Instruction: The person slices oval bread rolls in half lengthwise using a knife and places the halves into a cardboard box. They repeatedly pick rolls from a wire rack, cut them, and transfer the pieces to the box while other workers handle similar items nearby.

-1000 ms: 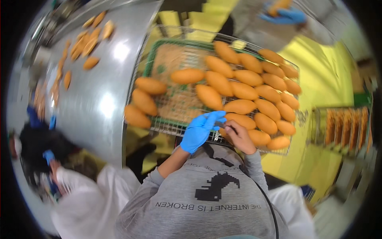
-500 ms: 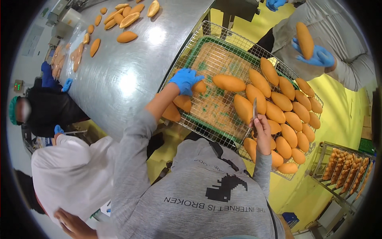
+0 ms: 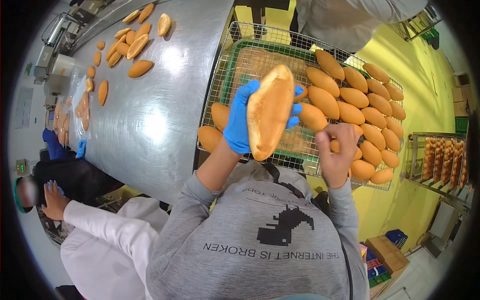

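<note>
My left hand [image 3: 243,116], in a blue glove, is closed around a bread roll [image 3: 270,115], held up over the wire rack. The roll's paler side faces me, with a lengthwise seam along it. My bare right hand [image 3: 339,150] is closed, fingers curled, just above the rolls at the rack's near side; what it holds, if anything, is hidden. Many golden oval rolls [image 3: 353,99] cover the right part of the wire rack [image 3: 215,95]. Two rolls [image 3: 210,138] lie at its left edge, beside my left wrist.
Left of the rack stands a steel table [image 3: 185,100] with scattered rolls [image 3: 140,68] and plastic bags of rolls [image 3: 82,112]. Beneath the rack is a green-rimmed crate [image 3: 231,65]. A person in white [image 3: 112,245] is close at my left; another in grey [image 3: 335,20] stands across.
My left hand has lifted a roll off the rack and brought it nearer. My right hand has moved slightly nearer; the knife seen in it before no longer shows. The person across has shifted.
</note>
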Demonstrator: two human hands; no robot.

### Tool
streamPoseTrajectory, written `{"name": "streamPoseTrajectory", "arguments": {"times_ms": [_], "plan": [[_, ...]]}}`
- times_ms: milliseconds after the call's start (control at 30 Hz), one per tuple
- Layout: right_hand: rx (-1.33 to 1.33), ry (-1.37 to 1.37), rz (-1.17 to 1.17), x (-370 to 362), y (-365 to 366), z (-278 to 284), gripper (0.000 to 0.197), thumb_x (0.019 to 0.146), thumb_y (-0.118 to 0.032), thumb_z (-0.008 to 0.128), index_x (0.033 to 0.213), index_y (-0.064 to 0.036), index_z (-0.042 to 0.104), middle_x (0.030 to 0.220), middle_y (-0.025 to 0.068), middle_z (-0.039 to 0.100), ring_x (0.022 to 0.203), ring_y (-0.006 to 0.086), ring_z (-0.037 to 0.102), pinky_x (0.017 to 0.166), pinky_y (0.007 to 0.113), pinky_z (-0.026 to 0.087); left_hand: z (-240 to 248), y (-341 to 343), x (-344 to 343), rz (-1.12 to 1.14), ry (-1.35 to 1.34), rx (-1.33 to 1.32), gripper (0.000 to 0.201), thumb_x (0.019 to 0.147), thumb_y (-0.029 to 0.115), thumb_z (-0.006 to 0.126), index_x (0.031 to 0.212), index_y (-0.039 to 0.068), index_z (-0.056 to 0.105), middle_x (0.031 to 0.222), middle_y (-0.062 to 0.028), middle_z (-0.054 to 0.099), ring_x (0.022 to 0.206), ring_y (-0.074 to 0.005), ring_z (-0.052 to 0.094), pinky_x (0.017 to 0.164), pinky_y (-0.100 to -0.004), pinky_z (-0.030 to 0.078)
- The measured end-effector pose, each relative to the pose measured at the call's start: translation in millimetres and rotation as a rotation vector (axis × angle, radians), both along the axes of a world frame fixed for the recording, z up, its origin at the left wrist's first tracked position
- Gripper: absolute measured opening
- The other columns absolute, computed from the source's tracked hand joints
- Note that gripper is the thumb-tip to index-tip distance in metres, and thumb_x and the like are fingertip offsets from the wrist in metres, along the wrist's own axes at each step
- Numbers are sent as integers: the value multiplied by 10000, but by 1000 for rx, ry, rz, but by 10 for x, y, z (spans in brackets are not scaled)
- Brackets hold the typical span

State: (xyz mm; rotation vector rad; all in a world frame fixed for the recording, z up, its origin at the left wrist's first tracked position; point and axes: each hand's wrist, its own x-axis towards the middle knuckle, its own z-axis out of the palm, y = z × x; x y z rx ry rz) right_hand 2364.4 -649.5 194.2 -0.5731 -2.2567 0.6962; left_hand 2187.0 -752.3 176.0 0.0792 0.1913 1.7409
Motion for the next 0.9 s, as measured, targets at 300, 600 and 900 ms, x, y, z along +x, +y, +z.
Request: {"name": "streamPoseTrajectory", "arguments": {"times_ms": [300,600,900], "plan": [[554,-43,-126,-59,180,-36,261,671,-335,746,707,-141,575,657,-3,503,670,194,480,678,338,301,306,-245,229,24,337,-295,574,882,381,507,1353,81,369,1194,-110,515,933,-226,572,800,-376,527],[333,-41,-144,179,-122,6,239,692,-259,745,748,-96,579,651,7,499,696,198,470,723,334,282,-7,-273,355,-287,176,-173,548,911,375,469,1355,66,380,1104,-137,578,913,-280,610,745,-388,539],[61,-18,-127,173,-285,-317,194,714,-210,737,725,-81,592,627,-6,513,635,167,455,687,307,294,-608,-349,384,-523,-289,-122,672,917,542,342,1232,-31,496,1120,-219,583,1019,-414,559,925,-566,398]]}}
